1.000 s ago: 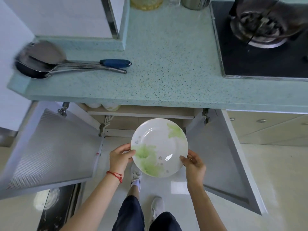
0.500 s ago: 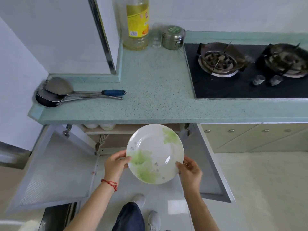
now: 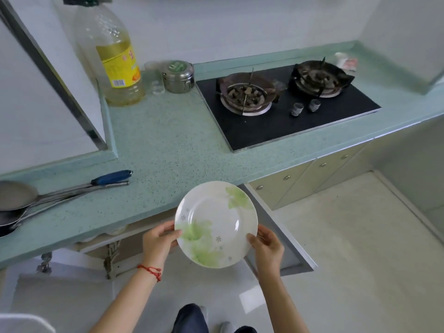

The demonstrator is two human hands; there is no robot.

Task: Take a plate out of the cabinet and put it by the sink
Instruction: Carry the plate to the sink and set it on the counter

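Observation:
I hold a white plate (image 3: 216, 223) with green leaf prints in both hands, level, just in front of the counter's front edge. My left hand (image 3: 158, 241) grips its left rim, with a red string on the wrist. My right hand (image 3: 266, 248) grips its lower right rim. Below the counter the cabinet (image 3: 115, 246) stands open, with its right door (image 3: 283, 241) swung out behind the plate. No sink is in view.
The speckled green countertop (image 3: 168, 145) carries ladles with a blue handle (image 3: 72, 191) at the left, a large oil bottle (image 3: 115, 56), a glass and a steel tin (image 3: 177, 76) at the back, and a black two-burner gas hob (image 3: 283, 102) on the right. Pale floor lies to the right.
The plate has risen from low in front of the open cabinet to counter-edge height, still in both hands. My view has lifted and turned right, showing the hob and back wall.

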